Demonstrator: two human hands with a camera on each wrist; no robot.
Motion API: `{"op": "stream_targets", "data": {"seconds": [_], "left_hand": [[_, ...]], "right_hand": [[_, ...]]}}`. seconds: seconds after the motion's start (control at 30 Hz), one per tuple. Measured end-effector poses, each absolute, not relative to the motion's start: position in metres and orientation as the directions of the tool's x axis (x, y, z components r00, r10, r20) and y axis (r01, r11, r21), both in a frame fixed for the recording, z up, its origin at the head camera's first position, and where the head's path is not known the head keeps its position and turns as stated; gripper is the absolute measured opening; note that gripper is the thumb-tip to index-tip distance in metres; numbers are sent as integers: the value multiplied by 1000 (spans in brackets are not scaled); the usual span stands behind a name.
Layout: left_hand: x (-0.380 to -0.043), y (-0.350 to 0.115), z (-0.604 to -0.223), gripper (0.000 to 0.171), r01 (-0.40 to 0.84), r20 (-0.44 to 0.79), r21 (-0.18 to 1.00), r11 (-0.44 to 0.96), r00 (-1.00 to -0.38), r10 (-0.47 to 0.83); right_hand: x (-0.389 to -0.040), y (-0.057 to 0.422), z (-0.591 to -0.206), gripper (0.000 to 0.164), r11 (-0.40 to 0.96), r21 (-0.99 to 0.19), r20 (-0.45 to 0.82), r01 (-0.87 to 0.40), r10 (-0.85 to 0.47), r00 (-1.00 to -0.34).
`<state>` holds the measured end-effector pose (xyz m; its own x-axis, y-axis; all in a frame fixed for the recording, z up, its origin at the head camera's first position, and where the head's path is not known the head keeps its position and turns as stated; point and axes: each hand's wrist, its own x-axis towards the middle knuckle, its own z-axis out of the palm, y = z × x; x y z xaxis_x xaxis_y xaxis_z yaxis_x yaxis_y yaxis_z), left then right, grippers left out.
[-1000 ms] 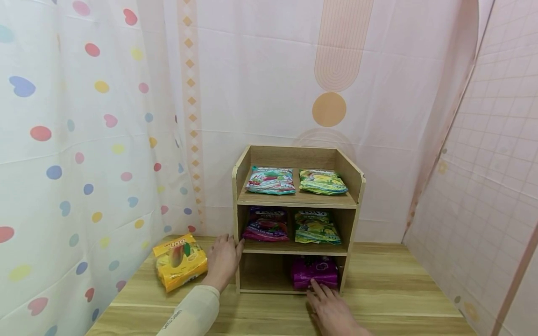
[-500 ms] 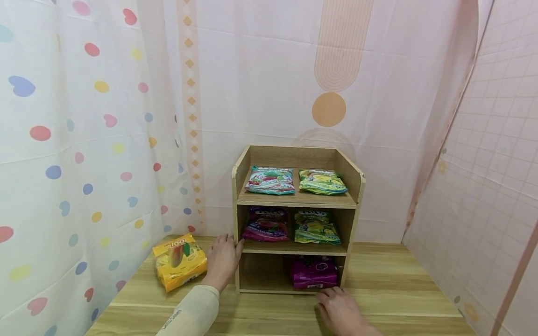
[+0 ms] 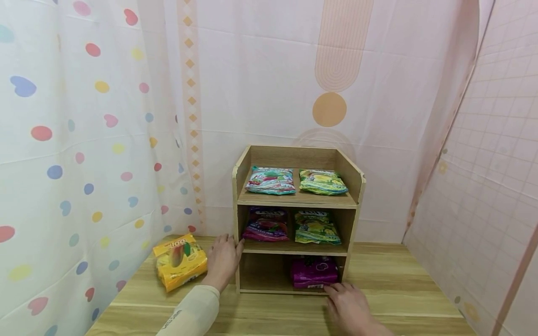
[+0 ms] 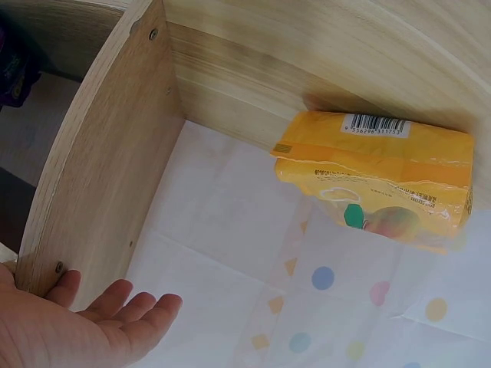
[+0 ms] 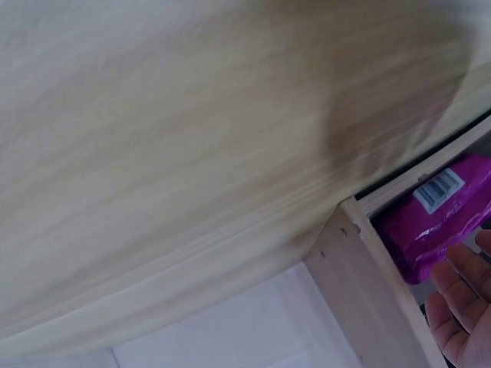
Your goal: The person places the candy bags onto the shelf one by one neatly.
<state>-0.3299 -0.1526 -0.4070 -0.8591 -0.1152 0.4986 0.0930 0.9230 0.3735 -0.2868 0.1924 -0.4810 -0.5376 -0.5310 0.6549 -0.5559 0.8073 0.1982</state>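
Observation:
A small wooden shelf unit with three levels stands on the table. My left hand is at its left side panel, the thumb against the panel's front edge and the other fingers loosely extended. My right hand is at the bottom right front corner, fingers relaxed, near a purple packet on the lowest level. That packet also shows beside the right hand in the right wrist view. Left of my left hand lies a yellow packet with a mango picture, seen too in the left wrist view.
The top level bears a teal candy bag and a yellow-green bag. On the middle level lie a dark purple-red bag and a green-yellow bag. Patterned curtains hang behind the wood-grain table.
My right hand has drawn away from the purple packet's front and slid right to the shelf's lower right corner. The left hand and the packets have stayed in place.

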Motion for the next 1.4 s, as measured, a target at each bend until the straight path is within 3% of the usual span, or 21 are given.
{"op": "stream_targets", "data": {"seconds": [0.57, 0.83, 1.03, 1.4], "left_hand": [[-330, -153, -408, 47, 97, 506, 367, 925, -856, -111], [-330, -152, -408, 47, 103, 524, 358, 928, -844, -108], [-330, -152, -408, 47, 105, 538, 351, 931, -836, -109], [-329, -152, -407, 47, 104, 528, 360, 927, -842, -111]], "right_hand": [[-290, 214, -454, 21, 878, 150, 672, -454, -428, -605], [-295, 225, -442, 18, 883, 160, 702, -442, -416, -577], [-300, 232, -434, 28, 903, 172, 700, -393, -393, -596], [-312, 236, -415, 44, 934, 85, 717, -346, -299, -630]]}}
